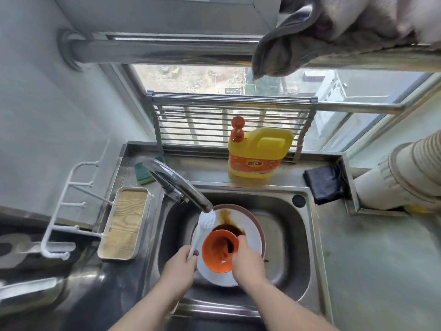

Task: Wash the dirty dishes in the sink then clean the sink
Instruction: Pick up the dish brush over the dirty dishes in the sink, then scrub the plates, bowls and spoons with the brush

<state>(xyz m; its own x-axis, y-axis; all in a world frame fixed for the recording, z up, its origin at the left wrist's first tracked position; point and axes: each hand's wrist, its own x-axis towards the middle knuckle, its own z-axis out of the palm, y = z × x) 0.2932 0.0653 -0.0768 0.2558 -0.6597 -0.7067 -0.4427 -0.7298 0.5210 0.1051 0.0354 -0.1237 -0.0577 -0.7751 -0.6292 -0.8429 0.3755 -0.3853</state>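
Head view: over the steel sink point(307, 235), a person's left hand point(182, 263) grips a white spoon point(202, 229) beneath the tap point(181, 187), while the right hand point(247, 258) pinches an orange bowl point(219, 250) above a sauce-stained plate point(250, 225). Yellow detergent point(259, 155) stands at the far rim.

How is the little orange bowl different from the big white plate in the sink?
The orange bowl is small and deep; the white plate is wide and flat. The bowl is orange inside, the plate white with a dark rim. The right hand holds the bowl, while the plate lies in the sink under it. Both are dirty with dark brown sauce.
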